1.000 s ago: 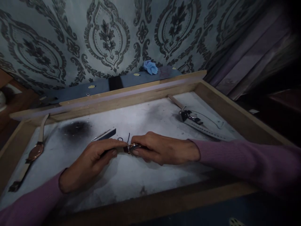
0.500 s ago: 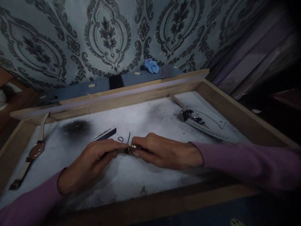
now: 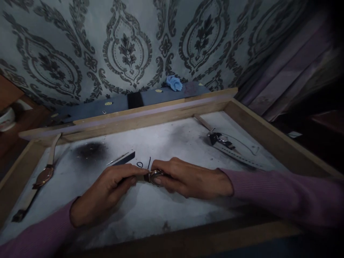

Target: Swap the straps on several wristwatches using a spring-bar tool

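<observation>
A wristwatch [image 3: 156, 176] with a round metal case is held between my two hands over the white tray floor [image 3: 139, 208]. My right hand [image 3: 185, 179] pinches the case from the right, thumb in front and fingers behind. From the left, my left hand [image 3: 107, 190] grips the strap end beside the case; its index finger reaches to the case edge. My fingers hide most of the strap. Just behind the watch lie a thin dark stick [image 3: 149, 163] and a small dark loop [image 3: 139, 164]. A slim metal tool [image 3: 117, 158] rests beside a dark blue strip [image 3: 125, 158].
Wooden walls [image 3: 258, 120] surround the white floor. A second watch [image 3: 44, 176] with a light strap lies at the left. Toward the right lies another watch [image 3: 223, 139] with dark parts and a long strap. A crumpled blue cloth [image 3: 174, 83] sits behind the back wall.
The whole view has shifted slightly, so everything appears a little lower. The watch case has tilted, showing more of its round face. Both hands keep their hold.
</observation>
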A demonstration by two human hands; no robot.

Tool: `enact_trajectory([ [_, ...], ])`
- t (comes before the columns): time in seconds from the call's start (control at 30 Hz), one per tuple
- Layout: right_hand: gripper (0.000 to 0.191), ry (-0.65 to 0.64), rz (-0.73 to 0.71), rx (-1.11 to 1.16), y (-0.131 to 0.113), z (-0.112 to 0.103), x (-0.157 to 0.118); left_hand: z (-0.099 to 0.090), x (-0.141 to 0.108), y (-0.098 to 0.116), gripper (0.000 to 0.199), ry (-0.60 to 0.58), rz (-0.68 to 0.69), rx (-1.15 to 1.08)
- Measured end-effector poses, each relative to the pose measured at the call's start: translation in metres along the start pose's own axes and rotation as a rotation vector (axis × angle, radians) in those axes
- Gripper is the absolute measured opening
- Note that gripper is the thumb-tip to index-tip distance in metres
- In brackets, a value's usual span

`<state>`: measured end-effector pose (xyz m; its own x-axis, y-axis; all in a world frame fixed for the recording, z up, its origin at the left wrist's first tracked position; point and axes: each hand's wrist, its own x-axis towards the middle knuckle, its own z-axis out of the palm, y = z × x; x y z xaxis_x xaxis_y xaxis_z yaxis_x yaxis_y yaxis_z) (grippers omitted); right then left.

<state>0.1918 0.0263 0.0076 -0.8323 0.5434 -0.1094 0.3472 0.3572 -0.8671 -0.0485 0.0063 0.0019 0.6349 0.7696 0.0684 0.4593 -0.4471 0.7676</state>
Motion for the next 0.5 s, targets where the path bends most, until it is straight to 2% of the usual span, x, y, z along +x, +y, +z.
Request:
enact_trajectory([
  [0.27, 0.012, -0.013, -0.001, 0.007, 0.0012, -0.0004, -0.0006, 0.0007, 0.0003, -0.0005, 0.035, 0.033, 0.03, -0.052],
  [0.5, 0.012, -0.025, 0.038, 0.049, -0.0018, -0.0024, 0.0034, 0.0025, 0.0001, 0.0037, 0.03, -0.035, 0.01, -0.036],
])
